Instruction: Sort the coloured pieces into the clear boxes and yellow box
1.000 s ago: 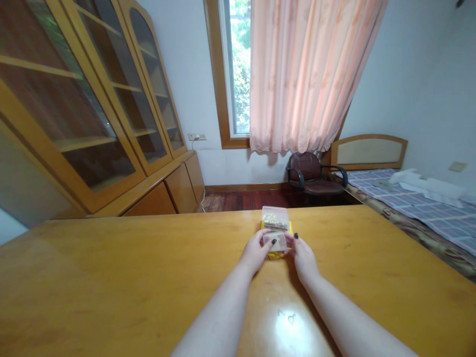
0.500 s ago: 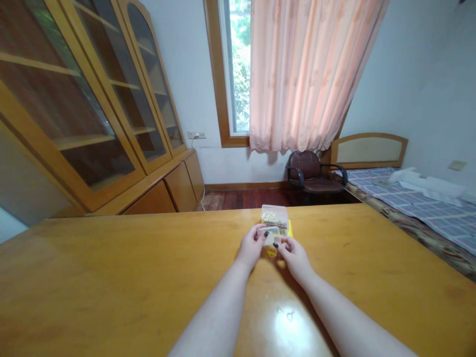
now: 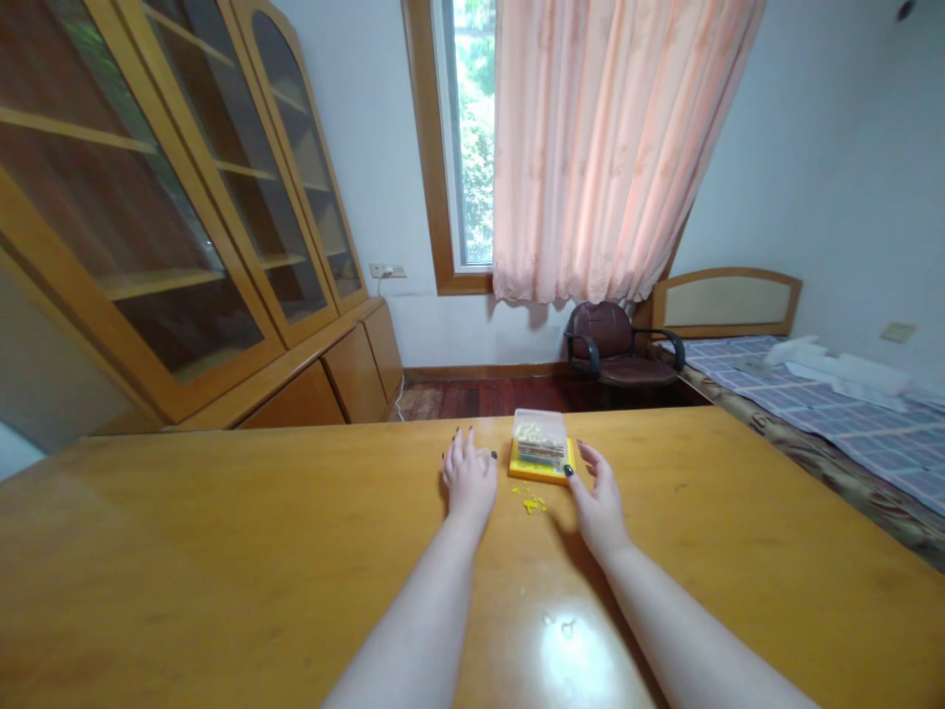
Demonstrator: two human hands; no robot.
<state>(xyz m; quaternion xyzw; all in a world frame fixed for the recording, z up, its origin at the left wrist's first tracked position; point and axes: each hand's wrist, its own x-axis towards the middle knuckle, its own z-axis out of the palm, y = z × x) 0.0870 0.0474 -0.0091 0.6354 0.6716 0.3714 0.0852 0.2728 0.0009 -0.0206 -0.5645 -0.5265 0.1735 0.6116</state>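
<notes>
My left hand point(image 3: 470, 483) is low over the wooden table, its fingers and thumb round a small clear box point(image 3: 483, 460), mostly hidden by the hand. To its right, a clear container point(image 3: 541, 430) with pale pieces in its upper part and layers beneath stands on a yellow, orange-edged base point(image 3: 533, 476). Beside that base's right side is my right hand point(image 3: 601, 497), thumb and fingers apart with nothing between them. Several small yellow pieces point(image 3: 531, 505) lie scattered on the table in front of the base, between my hands.
Two small ring-like items point(image 3: 567, 627) lie near a bright reflection on the wooden table point(image 3: 258, 551). Past its far edge stand a dark red armchair point(image 3: 624, 345) and, to the right, a bed point(image 3: 812, 394). A glass-doored cabinet point(image 3: 273, 325) is at the left.
Both hands held the small clear box in front of the container. Now my left hand has moved left with it, and my right hand has let go and moved slightly right, uncovering the yellow pieces.
</notes>
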